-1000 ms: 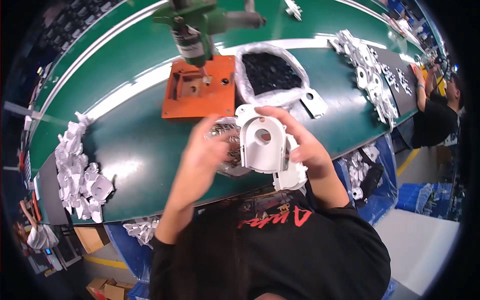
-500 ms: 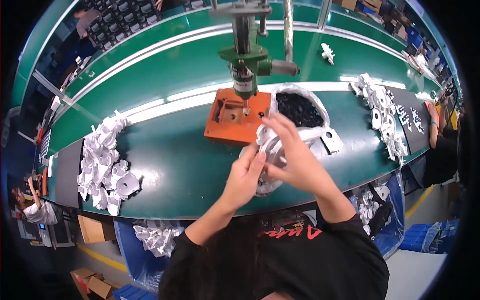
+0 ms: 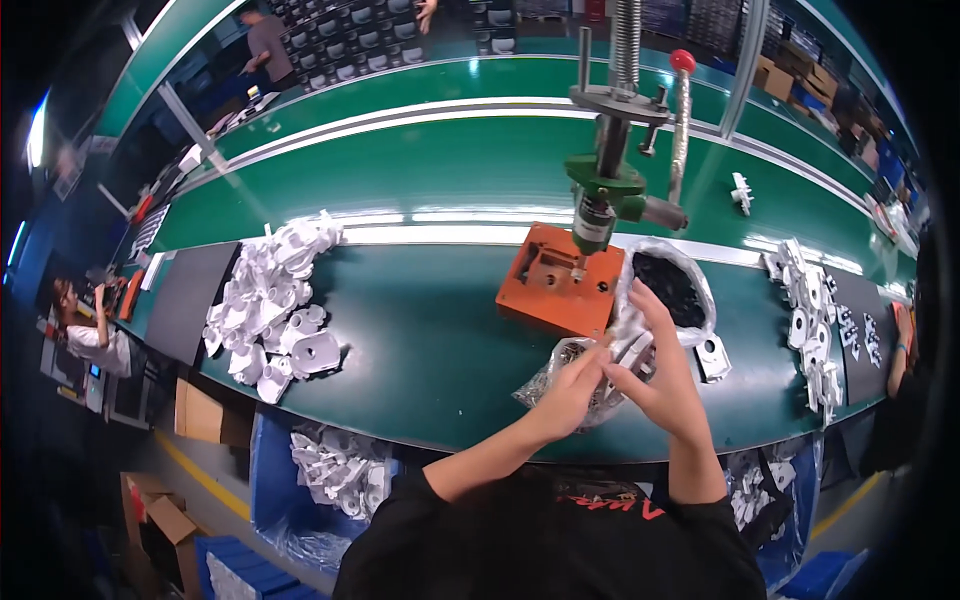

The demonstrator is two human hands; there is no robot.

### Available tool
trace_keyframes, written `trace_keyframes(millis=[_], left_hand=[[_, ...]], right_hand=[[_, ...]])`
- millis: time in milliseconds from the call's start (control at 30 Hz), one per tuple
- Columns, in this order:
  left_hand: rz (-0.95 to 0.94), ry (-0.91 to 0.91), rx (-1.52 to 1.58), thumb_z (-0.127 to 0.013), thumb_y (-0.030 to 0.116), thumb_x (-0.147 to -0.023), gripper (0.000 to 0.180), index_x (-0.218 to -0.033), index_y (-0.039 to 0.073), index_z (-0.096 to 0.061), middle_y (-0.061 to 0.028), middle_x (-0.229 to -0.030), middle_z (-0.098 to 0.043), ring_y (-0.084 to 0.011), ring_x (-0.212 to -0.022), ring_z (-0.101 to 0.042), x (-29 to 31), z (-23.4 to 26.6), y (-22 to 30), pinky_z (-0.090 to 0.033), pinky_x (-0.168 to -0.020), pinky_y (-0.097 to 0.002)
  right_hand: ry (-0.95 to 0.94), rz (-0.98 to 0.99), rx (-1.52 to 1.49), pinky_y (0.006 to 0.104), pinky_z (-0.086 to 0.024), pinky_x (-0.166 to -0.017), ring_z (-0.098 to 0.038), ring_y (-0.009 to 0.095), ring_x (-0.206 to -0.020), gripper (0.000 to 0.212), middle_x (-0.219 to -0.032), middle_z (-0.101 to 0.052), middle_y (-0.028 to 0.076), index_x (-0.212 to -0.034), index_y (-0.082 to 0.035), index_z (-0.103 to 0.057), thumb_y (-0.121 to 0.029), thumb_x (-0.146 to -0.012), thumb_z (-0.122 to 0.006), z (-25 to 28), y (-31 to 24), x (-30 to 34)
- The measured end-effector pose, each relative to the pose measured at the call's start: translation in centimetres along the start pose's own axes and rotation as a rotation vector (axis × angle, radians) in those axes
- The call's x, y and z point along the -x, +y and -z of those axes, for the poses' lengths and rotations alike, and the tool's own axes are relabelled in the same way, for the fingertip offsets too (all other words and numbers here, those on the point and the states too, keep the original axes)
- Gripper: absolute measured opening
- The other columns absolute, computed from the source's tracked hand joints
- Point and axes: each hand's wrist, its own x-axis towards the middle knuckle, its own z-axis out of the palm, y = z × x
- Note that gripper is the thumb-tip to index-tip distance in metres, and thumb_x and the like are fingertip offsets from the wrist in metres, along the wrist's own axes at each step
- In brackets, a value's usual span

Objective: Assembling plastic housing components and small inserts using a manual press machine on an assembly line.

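Both hands are together at the front of the bench, around a white plastic part (image 3: 632,352). My left hand (image 3: 568,402) pinches its left side between thumb and fingers. My right hand (image 3: 662,385) grips it from the right, thumb toward the left hand and fingers reaching up along the far side. The fingers hide much of the part. Just below and left of it lies a clear plastic bag (image 3: 540,385) with small metal pieces. Beyond the hands sits an orange fixture block (image 3: 535,300) under a green press (image 3: 603,190). An open bag of black pieces (image 3: 668,285) stands at the right hand's far side.
White plastic parts are heaped at the left (image 3: 270,290) and right (image 3: 808,330) of the bench. A loose white part (image 3: 713,360) lies right of my hands. Blue bins (image 3: 270,480) with more parts stand below the front edge. Other people work at both sides.
The whole view has swung left, so bench, press and hands appear farther right and lower. Both hands still hold the white part, and the bag of metal pieces shows more.
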Motion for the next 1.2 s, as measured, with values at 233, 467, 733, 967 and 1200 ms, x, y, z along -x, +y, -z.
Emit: trace_keyframes(millis=[233, 467, 733, 967, 1200], left_hand=[[-0.130, -0.102, -0.044, -0.026, 0.039, -0.101, 0.053, -0.133, -0.003, -0.034, -0.0199, -0.150, -0.018, -0.0231, -0.139, -0.016, 0.4, -0.9, -0.8, -0.019, -0.109, -0.0324], [-0.088, -0.019, -0.610, -0.048, 0.030, -0.095, 0.056, -0.138, 0.001, -0.027, -0.0239, -0.112, -0.057, -0.0286, -0.098, -0.061, 0.5, -1.7, 1.5, -0.046, -0.082, -0.0365], [-0.377, 0.143, -1.081, -0.063, 0.017, -0.085, 0.021, -0.100, 0.007, -0.052, -0.0143, -0.076, -0.063, -0.0355, -0.067, -0.062, -0.9, 1.2, 3.0, -0.048, -0.057, -0.0427], [-0.821, 0.120, -1.796, -0.060, 0.007, -0.075, 0.015, -0.087, 0.007, -0.051, -0.0119, -0.097, -0.061, -0.0308, -0.090, -0.061, -5.7, 9.2, 6.3, -0.049, -0.074, -0.0410], [-0.830, -0.012, -1.902, -0.059, 0.012, -0.079, 0.019, -0.097, 0.010, -0.056, -0.0130, -0.106, -0.061, -0.0309, -0.109, -0.056, -8.5, 11.9, 4.1, -0.044, -0.093, -0.0428]], right_hand=[[0.011, -0.037, -0.073, 0.0375, -0.033, -0.102, -0.036, 0.035, -0.129, 0.063, -0.139, -0.034, 0.020, -0.136, -0.003, -0.034, -0.012, -0.080, -0.062, -1.1, 1.4, 0.2], [0.052, -0.169, -0.272, 0.0268, -0.043, -0.082, -0.049, 0.017, -0.098, 0.057, -0.125, -0.043, 0.011, -0.134, -0.004, -0.035, -0.007, -0.081, -0.055, -0.7, 2.4, 0.7], [0.188, 0.048, -0.224, 0.0279, -0.044, -0.079, -0.053, 0.016, -0.092, 0.048, -0.119, -0.049, 0.009, -0.132, -0.001, -0.035, -0.009, -0.087, -0.049, 0.0, 5.3, -0.1], [0.194, -0.407, 0.860, 0.0420, -0.045, -0.082, -0.053, 0.034, -0.097, 0.024, -0.103, -0.059, 0.016, -0.102, -0.006, -0.061, -0.012, -0.079, -0.063, 4.1, 17.3, -0.4], [0.192, -0.389, 0.759, 0.0418, -0.045, -0.081, -0.053, 0.034, -0.098, 0.015, -0.098, -0.058, 0.012, -0.091, -0.009, -0.063, -0.014, -0.077, -0.064, 4.1, 19.7, -1.0]])
